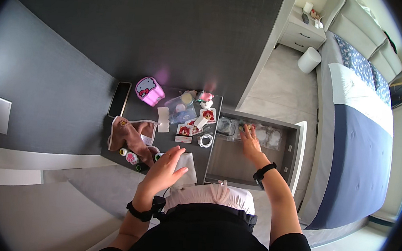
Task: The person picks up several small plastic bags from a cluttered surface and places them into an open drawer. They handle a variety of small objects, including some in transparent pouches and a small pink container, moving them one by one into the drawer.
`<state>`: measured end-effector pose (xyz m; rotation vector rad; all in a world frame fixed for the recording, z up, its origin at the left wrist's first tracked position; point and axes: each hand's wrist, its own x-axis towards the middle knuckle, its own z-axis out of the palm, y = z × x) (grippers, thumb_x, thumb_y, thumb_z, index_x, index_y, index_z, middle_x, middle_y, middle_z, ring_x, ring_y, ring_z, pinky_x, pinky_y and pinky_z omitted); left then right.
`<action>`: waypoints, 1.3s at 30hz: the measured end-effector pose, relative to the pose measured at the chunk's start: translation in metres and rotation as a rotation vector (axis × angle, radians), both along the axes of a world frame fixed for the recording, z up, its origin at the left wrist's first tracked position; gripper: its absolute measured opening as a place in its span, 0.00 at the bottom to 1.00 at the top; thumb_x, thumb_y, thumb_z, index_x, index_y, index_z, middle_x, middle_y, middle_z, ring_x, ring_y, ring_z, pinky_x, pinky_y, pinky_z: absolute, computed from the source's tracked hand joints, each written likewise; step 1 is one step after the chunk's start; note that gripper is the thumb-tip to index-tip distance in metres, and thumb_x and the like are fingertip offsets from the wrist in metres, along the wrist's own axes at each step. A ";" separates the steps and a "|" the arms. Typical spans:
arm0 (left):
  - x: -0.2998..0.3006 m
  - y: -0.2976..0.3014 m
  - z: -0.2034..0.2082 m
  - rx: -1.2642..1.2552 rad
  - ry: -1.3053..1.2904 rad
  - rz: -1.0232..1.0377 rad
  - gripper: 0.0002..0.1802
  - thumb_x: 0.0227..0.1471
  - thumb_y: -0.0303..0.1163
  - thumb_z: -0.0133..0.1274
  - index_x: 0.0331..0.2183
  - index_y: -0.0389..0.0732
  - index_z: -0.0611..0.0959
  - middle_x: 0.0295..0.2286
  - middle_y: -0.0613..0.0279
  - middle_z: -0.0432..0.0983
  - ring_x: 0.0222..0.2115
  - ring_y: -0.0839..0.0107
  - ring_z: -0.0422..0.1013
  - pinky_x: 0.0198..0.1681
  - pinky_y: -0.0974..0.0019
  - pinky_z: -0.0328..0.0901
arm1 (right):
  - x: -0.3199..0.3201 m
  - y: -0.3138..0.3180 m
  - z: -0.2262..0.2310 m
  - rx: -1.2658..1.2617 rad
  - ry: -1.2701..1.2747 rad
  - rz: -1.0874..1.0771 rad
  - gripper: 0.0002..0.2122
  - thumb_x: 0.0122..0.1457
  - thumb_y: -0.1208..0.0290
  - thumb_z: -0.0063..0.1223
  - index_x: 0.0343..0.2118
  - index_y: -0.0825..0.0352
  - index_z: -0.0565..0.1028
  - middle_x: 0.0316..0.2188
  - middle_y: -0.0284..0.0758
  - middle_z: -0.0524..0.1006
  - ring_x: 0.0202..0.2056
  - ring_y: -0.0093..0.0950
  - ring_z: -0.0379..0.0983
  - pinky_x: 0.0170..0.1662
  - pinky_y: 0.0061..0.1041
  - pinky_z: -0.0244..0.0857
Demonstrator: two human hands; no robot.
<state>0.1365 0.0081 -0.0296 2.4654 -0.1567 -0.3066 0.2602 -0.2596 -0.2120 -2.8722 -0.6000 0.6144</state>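
Note:
Above the front edge of the dark desktop (202, 166), my left hand (159, 170) is open, its thumb apart from the stretched fingers. A white cloth or pouch (188, 166) lies beside it. My right hand (252, 143) reaches into the pulled-out drawer (226, 163), fingers curled down around a small yellowish thing too small to make out. Clear plastic packets (271, 137) and a coiled clear item (226, 127) lie along the drawer's back, on both sides of that hand.
On the desktop are a brown cloth (132, 141), a phone (119, 99), a pink box (149, 91), a clear bag (181, 112), cartoon cards (184, 131), a white cable (205, 140) and a small figurine (206, 100). A bed (356, 153) and white bin (309, 60) stand right.

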 end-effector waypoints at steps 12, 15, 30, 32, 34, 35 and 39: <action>-0.003 -0.001 0.000 0.017 -0.027 -0.010 0.27 0.41 0.34 0.50 0.43 0.33 0.63 0.42 0.44 0.60 0.43 0.53 0.59 0.44 0.63 0.56 | 0.016 -0.003 0.006 -0.014 0.091 0.116 0.27 0.41 0.72 0.50 0.48 0.57 0.58 0.56 0.35 0.41 0.56 0.39 0.37 0.52 0.38 0.45; -0.006 0.004 0.001 0.025 0.005 0.016 0.27 0.42 0.35 0.49 0.44 0.34 0.62 0.44 0.46 0.59 0.44 0.53 0.58 0.46 0.63 0.54 | 0.006 -0.003 0.021 0.007 0.067 0.134 0.23 0.43 0.75 0.44 0.46 0.55 0.61 0.55 0.35 0.44 0.56 0.38 0.39 0.52 0.38 0.45; -0.026 0.033 -0.024 0.165 -0.058 0.063 0.26 0.40 0.35 0.50 0.40 0.31 0.64 0.38 0.44 0.62 0.39 0.51 0.61 0.42 0.60 0.57 | 0.006 0.001 0.009 -0.142 0.177 0.082 0.33 0.42 0.71 0.45 0.53 0.67 0.46 0.56 0.37 0.43 0.57 0.30 0.34 0.55 0.35 0.39; -0.028 0.039 -0.026 0.159 -0.037 0.092 0.26 0.39 0.34 0.51 0.40 0.31 0.64 0.38 0.46 0.63 0.38 0.52 0.61 0.41 0.60 0.58 | 0.009 0.002 0.017 -0.134 0.184 0.095 0.32 0.42 0.72 0.46 0.53 0.66 0.47 0.56 0.35 0.44 0.57 0.29 0.36 0.55 0.36 0.40; -0.027 0.044 -0.023 0.169 -0.049 0.106 0.26 0.39 0.33 0.51 0.40 0.32 0.64 0.37 0.47 0.63 0.38 0.52 0.61 0.41 0.60 0.58 | 0.009 -0.003 0.021 -0.105 0.188 0.079 0.32 0.41 0.73 0.46 0.52 0.64 0.50 0.55 0.35 0.45 0.57 0.30 0.38 0.54 0.37 0.42; -0.027 0.046 -0.021 0.181 -0.061 0.113 0.26 0.38 0.33 0.51 0.41 0.32 0.63 0.37 0.47 0.63 0.38 0.52 0.61 0.41 0.60 0.58 | 0.005 -0.008 0.019 0.025 0.126 0.027 0.30 0.40 0.74 0.48 0.50 0.63 0.54 0.55 0.36 0.48 0.56 0.32 0.41 0.52 0.40 0.45; -0.030 0.060 -0.027 0.194 -0.052 0.175 0.23 0.39 0.33 0.51 0.38 0.33 0.66 0.39 0.48 0.62 0.40 0.53 0.60 0.42 0.60 0.58 | -0.008 -0.012 0.037 0.165 0.024 0.023 0.28 0.39 0.76 0.48 0.48 0.64 0.57 0.53 0.38 0.51 0.55 0.35 0.45 0.51 0.37 0.49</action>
